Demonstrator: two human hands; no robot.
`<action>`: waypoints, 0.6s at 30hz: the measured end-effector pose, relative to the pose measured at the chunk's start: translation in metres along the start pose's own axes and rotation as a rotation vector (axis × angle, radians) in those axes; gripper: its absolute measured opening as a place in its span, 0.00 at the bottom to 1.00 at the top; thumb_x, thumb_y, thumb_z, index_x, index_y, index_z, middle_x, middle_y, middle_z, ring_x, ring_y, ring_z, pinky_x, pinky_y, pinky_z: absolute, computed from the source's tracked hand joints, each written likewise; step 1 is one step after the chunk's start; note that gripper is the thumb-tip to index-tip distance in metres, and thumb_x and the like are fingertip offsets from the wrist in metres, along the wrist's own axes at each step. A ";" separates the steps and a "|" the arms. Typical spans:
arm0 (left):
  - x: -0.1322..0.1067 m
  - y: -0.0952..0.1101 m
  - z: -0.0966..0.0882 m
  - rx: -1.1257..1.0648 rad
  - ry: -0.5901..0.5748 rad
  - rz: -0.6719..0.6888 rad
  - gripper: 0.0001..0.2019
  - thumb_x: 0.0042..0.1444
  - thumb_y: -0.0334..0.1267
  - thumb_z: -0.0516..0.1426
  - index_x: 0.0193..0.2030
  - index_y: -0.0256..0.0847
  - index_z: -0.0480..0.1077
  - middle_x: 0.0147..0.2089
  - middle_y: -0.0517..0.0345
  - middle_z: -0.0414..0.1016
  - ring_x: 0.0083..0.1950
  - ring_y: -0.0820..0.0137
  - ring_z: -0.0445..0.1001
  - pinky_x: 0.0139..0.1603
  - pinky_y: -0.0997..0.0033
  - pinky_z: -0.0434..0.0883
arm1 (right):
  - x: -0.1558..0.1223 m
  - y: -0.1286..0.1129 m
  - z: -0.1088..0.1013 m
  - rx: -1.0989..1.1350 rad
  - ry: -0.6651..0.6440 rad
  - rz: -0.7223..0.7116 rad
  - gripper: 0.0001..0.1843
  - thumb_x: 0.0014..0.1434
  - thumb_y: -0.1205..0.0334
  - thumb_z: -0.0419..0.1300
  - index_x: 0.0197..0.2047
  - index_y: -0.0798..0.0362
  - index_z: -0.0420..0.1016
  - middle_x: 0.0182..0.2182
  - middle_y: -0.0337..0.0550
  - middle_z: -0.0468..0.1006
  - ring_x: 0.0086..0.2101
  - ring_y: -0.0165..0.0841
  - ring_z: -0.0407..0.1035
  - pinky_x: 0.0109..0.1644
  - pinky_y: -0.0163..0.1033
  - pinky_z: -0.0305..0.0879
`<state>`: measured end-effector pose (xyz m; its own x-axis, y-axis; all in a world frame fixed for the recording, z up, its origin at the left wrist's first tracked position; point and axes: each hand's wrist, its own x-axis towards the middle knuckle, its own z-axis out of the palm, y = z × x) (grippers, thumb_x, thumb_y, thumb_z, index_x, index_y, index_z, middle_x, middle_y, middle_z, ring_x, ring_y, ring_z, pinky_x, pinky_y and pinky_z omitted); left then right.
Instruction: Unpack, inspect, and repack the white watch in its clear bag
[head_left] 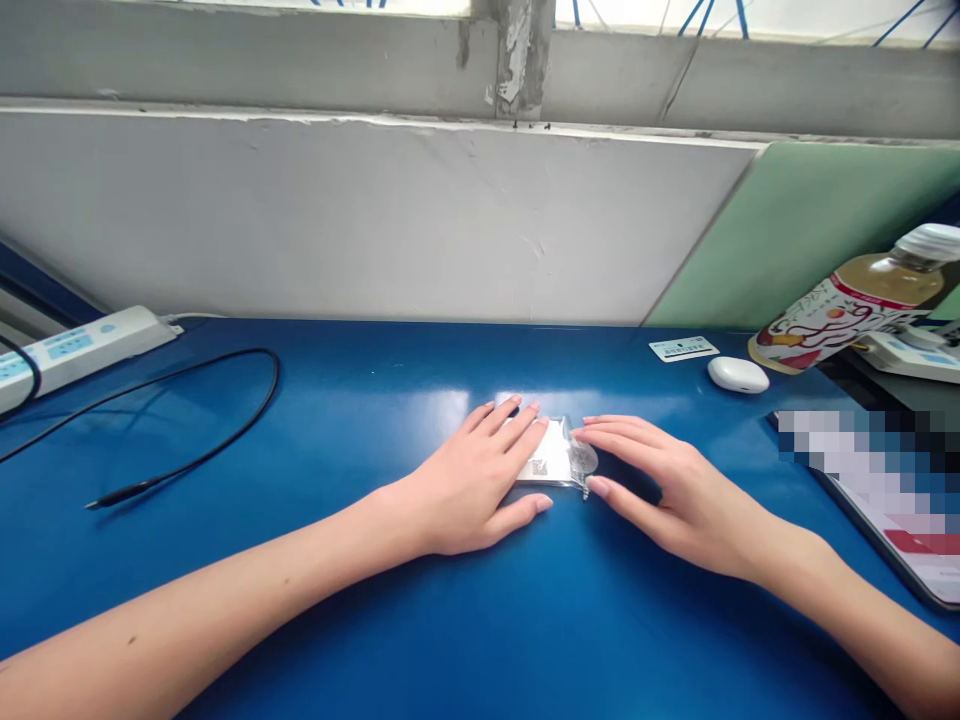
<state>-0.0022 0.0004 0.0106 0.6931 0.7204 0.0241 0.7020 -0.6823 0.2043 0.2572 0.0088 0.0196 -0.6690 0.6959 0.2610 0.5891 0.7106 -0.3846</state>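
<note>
At the middle of a blue tabletop point(450, 640), a clear plastic packet point(556, 452) with a white insert lies beneath and just beside the left hand point(480, 482), which rests flat, fingers extended. The right hand point(694, 495) is loosely curved, thumb and fingers parted about the packet's crinkled right end; whether its fingertips press the film cannot be told. The insert bears a small square printed code. At right, a drink bottle point(832, 310) carries a white label with swirling dark-red lettering, not securely legible, and an orange fruit motif; the characters on a white card point(683, 348) are too small to read. Near these lie a white earbud-type case point(738, 375) and a smartphone point(919, 560), its screen partly pixelated. At left, a black cable point(225, 447) loops before a white power strip point(97, 345). Behind stand a pale wall panel point(337, 220) and a green panel point(817, 220).
</note>
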 end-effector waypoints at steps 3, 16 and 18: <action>0.000 0.000 -0.001 0.004 -0.002 0.000 0.37 0.68 0.55 0.48 0.74 0.29 0.49 0.76 0.37 0.47 0.76 0.45 0.44 0.73 0.45 0.49 | 0.000 -0.005 0.007 -0.003 -0.013 -0.025 0.22 0.68 0.58 0.55 0.63 0.55 0.67 0.60 0.55 0.72 0.59 0.43 0.68 0.61 0.49 0.70; 0.001 0.000 -0.001 0.015 0.020 0.007 0.33 0.69 0.51 0.49 0.73 0.31 0.51 0.75 0.37 0.49 0.76 0.45 0.45 0.71 0.43 0.53 | 0.000 -0.003 0.018 0.036 0.044 0.027 0.16 0.69 0.59 0.54 0.56 0.54 0.74 0.60 0.54 0.72 0.66 0.46 0.57 0.65 0.56 0.65; 0.001 0.000 -0.001 0.011 0.024 0.010 0.32 0.69 0.50 0.49 0.73 0.31 0.51 0.75 0.38 0.50 0.76 0.46 0.45 0.71 0.42 0.53 | 0.001 -0.003 0.018 0.053 0.039 0.035 0.15 0.69 0.59 0.54 0.54 0.52 0.75 0.60 0.53 0.72 0.66 0.47 0.57 0.65 0.57 0.64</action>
<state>-0.0015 0.0016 0.0115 0.6964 0.7159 0.0500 0.6966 -0.6910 0.1929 0.2468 0.0056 0.0052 -0.6292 0.7248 0.2806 0.5864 0.6796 -0.4407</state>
